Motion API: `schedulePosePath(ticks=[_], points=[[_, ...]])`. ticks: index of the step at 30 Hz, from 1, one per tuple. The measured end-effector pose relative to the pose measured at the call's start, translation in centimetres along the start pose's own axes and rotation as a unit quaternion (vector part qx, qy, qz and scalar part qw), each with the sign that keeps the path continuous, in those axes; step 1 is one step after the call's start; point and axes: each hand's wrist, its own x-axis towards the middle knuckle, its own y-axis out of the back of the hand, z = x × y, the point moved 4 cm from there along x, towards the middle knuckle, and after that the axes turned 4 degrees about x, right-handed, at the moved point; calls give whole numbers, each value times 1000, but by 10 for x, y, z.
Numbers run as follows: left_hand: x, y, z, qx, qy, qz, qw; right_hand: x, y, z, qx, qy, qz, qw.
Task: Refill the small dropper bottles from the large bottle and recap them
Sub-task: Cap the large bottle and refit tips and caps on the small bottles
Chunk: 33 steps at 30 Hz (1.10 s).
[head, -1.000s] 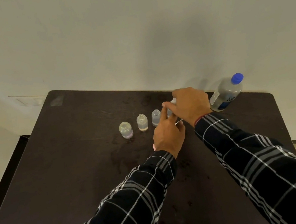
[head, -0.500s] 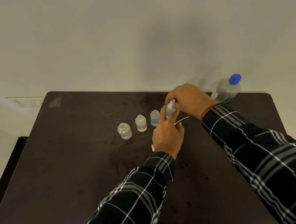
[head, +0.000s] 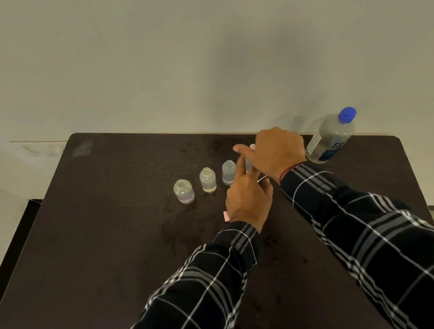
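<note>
A person in dark plaid sleeves reaches both arms forward over a dark table (head: 90, 269). The right hand (head: 277, 154) comes in from the right, palm down. Its fingers curl round a white cap (head: 252, 146) on top of a fourth small bottle (head: 248, 163), while its forefinger sticks out straight to the left. That bottle is mostly hidden between the two hands.

The left hand (head: 247, 199) lies just in front, back of the hand up. Its forefinger reaches straight along the fourth small bottle's left side. I cannot tell whether the thumb closes on the bottle.

To the left, three uncapped small bottles (head: 208, 180) stand upright in a row. The large bottle (head: 329, 138), with a blue cap, stands near the table's far right edge, beside the right wrist.
</note>
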Motion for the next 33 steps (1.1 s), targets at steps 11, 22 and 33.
schedulePosePath(ticks=[11,22,33], points=[[-2,3,3,21,-11,-3,1000,-2,19,13,104,191,-170,961],[0,0,5,23,2,-10,1000,12,-11,7,44,90,-12,995],[0,-2,0,10,2,-15,1000,3,-8,16,76,-20,18,997]])
